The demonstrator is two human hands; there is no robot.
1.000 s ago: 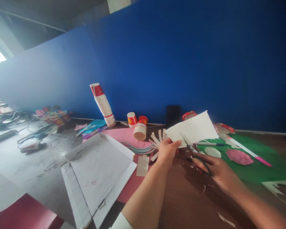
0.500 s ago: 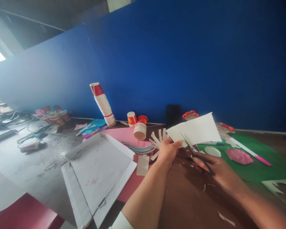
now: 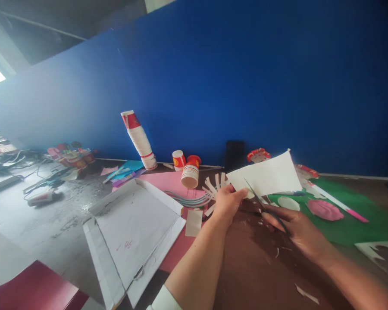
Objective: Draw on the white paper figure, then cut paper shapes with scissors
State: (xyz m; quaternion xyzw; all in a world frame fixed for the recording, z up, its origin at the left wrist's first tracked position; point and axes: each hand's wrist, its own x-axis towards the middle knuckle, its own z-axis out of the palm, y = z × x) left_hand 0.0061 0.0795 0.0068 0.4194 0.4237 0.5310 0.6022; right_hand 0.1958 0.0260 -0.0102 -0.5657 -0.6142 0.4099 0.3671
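Pinched by its lower left edge, a piece of white paper (image 3: 271,174) is held up in my left hand (image 3: 228,201). My right hand (image 3: 292,228) is wrapped round the handles of a pair of scissors (image 3: 264,204). The scissor blades point up and left, lying across the paper near its lower edge. Behind my left hand, pale cut strips (image 3: 213,186) fan out. A white oval cutout (image 3: 288,203) and a pink crinkled piece (image 3: 325,209) lie on green paper (image 3: 349,232) beyond my right hand.
At the left lies a white cardboard box lid (image 3: 142,228) on pink paper. A leaning stack of paper cups (image 3: 140,142) stands by the blue partition (image 3: 213,77), with more cups (image 3: 190,175) nearby. A white and pink marker (image 3: 338,201) rests at the right. Paper scraps (image 3: 306,294) dot the table.
Almost nothing differs. The paper's right edge has shifted very slightly, and both hands keep the same hold on paper and scissors.
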